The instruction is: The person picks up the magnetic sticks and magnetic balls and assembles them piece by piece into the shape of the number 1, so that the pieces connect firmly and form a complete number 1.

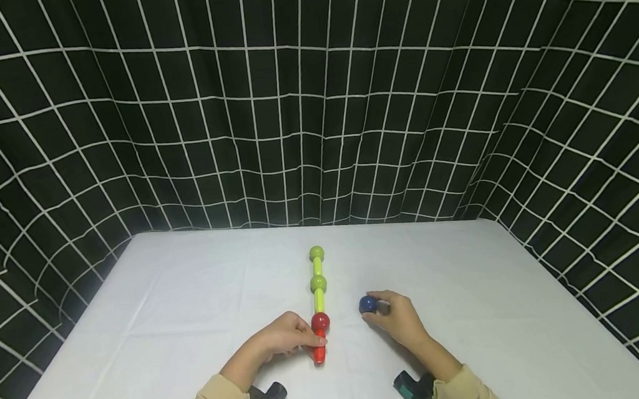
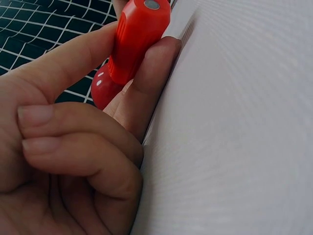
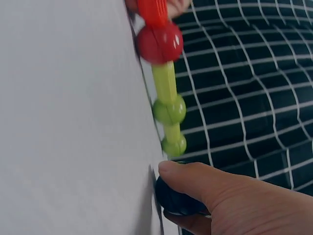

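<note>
A chain of balls and rods lies on the white table, pointing away from me. Its far part has two green balls (image 1: pixel 318 283) joined by yellow-green rods (image 1: pixel 319 300); nearer comes a red ball (image 1: pixel 320 321), then a red rod (image 1: pixel 320 354) at the near end. My left hand (image 1: pixel 288 336) pinches that red rod between thumb and finger, other fingers curled. The rod's near end shows a round silvery disc in the left wrist view. To the right of the chain, my right hand (image 1: pixel 401 319) pinches a blue ball (image 1: pixel 368 304) at table height, apart from the chain.
White cloth covers the table (image 1: pixel 191 285). A black curtain with a white grid (image 1: pixel 301 113) stands behind it and along both sides. Dark wrist devices (image 1: pixel 269 398) are strapped by each cuff.
</note>
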`<action>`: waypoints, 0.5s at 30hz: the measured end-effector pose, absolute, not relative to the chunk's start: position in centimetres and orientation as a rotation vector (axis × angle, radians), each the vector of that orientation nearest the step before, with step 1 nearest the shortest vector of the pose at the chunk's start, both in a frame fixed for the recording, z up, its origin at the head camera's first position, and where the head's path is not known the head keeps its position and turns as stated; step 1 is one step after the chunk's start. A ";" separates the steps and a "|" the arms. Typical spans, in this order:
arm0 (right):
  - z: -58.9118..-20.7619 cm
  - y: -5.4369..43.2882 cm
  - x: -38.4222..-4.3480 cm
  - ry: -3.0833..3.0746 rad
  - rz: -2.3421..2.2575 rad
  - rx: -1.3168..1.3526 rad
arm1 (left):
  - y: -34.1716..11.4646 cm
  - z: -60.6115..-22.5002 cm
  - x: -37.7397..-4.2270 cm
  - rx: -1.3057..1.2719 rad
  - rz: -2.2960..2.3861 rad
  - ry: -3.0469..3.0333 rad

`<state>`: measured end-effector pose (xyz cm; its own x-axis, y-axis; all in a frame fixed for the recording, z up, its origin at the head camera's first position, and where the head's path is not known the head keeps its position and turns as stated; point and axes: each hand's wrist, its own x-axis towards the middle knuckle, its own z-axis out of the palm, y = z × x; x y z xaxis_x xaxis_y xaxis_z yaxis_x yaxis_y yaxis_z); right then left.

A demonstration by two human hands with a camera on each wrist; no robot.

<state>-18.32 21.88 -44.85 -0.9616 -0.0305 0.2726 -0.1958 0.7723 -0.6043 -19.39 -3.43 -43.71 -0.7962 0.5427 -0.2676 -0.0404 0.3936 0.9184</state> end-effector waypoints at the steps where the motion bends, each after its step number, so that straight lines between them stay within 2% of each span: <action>1: -44.9 21.6 -18.1 -2.718 0.963 0.187 | -3.4 -43.7 -19.4 0.430 1.413 2.119; 15: -44.8 19.1 -15.2 -2.778 0.942 0.368 | -3.5 -43.8 -19.3 0.440 1.409 2.155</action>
